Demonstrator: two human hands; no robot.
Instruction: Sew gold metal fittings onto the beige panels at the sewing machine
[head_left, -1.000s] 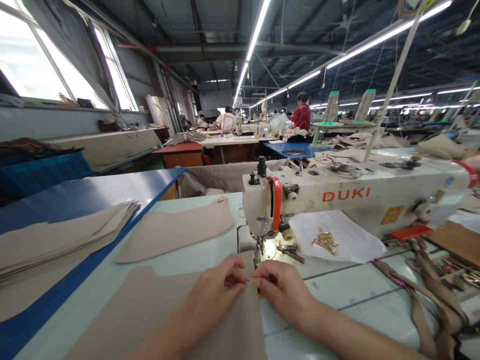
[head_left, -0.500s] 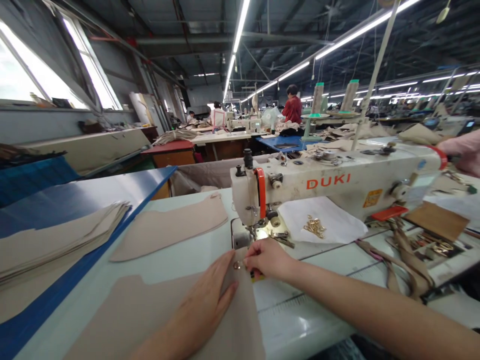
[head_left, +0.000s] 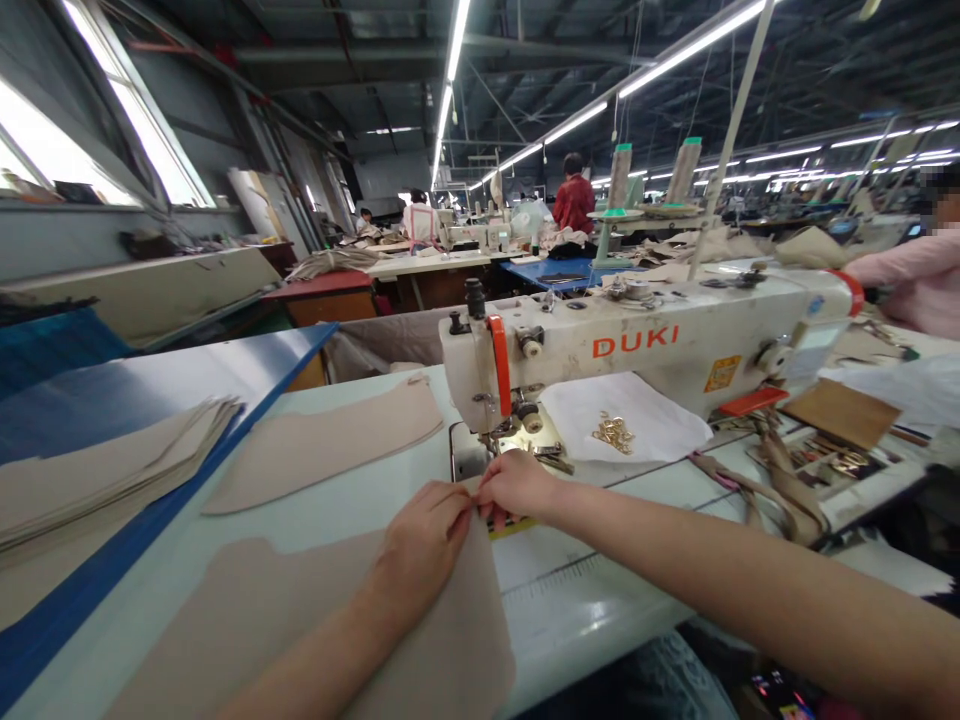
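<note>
A large beige fabric panel (head_left: 300, 600) lies flat on the pale green machine table, its top right corner close to the sewing machine's needle area (head_left: 491, 435). My left hand (head_left: 427, 545) rests on this corner, fingers curled and thumb and forefinger pinched at the edge. Fingertip to fingertip with it, my right hand (head_left: 517, 485) is closed in a pinch over the same spot, just in front of the presser foot. What the right fingertips hold is hidden; the small gold-coloured ring seen there earlier is covered now.
The white sewing machine (head_left: 637, 340) stands behind my hands. Gold-coloured metal rings (head_left: 613, 432) lie on a white cloth (head_left: 667, 425). Another beige panel (head_left: 330, 440) is at the left, beside stacked panels (head_left: 112, 470) on a blue-edged table. Scissors and straps (head_left: 780, 480) lie right. Co-workers sit or stand beyond.
My left hand has gone from flat and outstretched to curled and pinching, meeting the right fingertips. The gold-coloured ring is no longer visible. The view has shifted slightly.
</note>
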